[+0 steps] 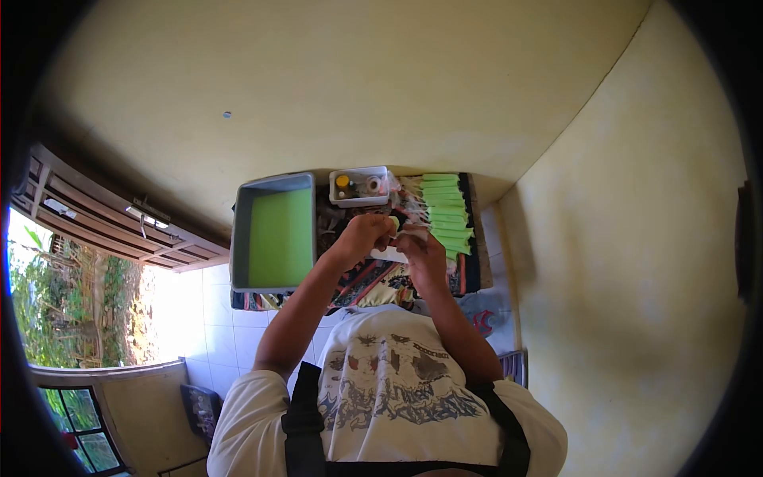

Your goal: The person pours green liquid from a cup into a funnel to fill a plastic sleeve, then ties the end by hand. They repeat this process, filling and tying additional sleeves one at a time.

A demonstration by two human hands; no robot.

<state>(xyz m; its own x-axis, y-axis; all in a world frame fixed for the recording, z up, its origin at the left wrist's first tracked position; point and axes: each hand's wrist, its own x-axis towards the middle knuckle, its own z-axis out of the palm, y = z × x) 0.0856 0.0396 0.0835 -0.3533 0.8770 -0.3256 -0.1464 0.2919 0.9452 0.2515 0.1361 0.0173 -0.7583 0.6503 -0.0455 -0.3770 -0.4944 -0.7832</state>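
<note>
My left hand [370, 235] and my right hand [424, 248] meet over the middle of the cloth-covered table, fingers bent and pinched. At the left fingertips a small pale yellow-green bit shows, too small to name. Something whitish lies between and under the hands; the fingers hide most of it. To the right of my right hand, a row of slim green wrapped pieces [443, 208] with whitish strands at their left ends lies side by side. Just beyond my hands stands a white plastic box [359, 201] holding a yellow-capped container [342, 182] and a pale roll [373, 184].
On the table's left, a grey tray [242, 238] holds a flat bright-green layer. A dark patterned cloth [373, 280] covers the table, which stands against a yellowish wall [318, 95]. A doorway opens at far left, and a dark chair [200, 409] is at lower left.
</note>
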